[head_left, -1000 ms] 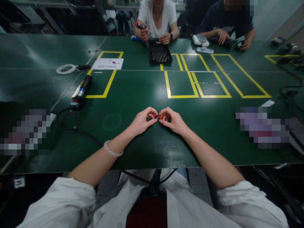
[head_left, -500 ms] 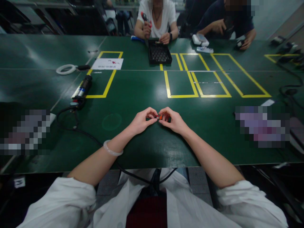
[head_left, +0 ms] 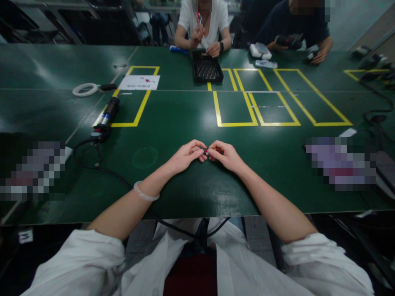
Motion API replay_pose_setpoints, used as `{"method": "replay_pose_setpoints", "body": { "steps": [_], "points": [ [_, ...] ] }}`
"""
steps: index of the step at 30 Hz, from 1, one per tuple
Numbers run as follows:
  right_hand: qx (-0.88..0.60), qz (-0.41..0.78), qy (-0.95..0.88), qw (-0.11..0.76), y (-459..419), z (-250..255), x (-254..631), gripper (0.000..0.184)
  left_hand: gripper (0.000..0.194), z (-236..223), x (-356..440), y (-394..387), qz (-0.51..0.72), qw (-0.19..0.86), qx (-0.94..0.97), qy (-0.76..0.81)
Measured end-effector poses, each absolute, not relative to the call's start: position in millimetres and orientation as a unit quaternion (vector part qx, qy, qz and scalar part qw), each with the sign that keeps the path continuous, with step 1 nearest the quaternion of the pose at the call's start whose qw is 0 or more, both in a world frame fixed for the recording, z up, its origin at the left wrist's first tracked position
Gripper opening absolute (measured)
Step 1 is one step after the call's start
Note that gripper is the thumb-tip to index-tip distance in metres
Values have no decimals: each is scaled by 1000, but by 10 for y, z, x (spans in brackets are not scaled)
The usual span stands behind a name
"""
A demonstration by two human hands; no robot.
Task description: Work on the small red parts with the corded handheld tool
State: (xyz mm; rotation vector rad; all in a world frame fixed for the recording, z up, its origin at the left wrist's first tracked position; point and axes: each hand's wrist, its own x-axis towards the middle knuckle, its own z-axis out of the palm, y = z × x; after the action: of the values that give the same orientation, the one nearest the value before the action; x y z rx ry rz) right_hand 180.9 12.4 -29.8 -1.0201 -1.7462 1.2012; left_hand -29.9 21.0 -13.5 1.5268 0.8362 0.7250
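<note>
Between my fingertips, just over the green table (head_left: pixel 185 193), is a small red and black part (head_left: pixel 206 152), too small to tell its kind. My left hand (head_left: pixel 189 155) pinches it from the left between thumb and fingers. From the other side my right hand (head_left: pixel 224 155) closes thumb and fingertips on it. The two hands nearly meet, and the fingertips cover much of the part.
A corded black and silver cylindrical tool (head_left: pixel 106 117) lies at the left, its cable (head_left: pixel 119 175) running toward me. Beyond are a printed card (head_left: pixel 140 82), a white coil (head_left: pixel 85 89) and yellow tape rectangles. Across the table, a person works over a black tray (head_left: pixel 207 70); another sits right.
My fingers have turned the small part; its orange side no longer shows, and red now faces up. Across the table, a person has lowered a red-handled screwdriver toward the tray.
</note>
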Motion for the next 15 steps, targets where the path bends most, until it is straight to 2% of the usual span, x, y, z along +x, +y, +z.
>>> {"method": "replay_pose_setpoints", "body": {
  "steps": [5, 15],
  "points": [
    [-397, 496, -669, 385, 123, -287, 1801, 35, 36, -147, -299, 218, 315, 587, 654, 358],
    [-386, 509, -669, 380, 161, -355, 1811, 29, 37, -110, -298, 199, 313, 546, 674, 388]
  ]
}}
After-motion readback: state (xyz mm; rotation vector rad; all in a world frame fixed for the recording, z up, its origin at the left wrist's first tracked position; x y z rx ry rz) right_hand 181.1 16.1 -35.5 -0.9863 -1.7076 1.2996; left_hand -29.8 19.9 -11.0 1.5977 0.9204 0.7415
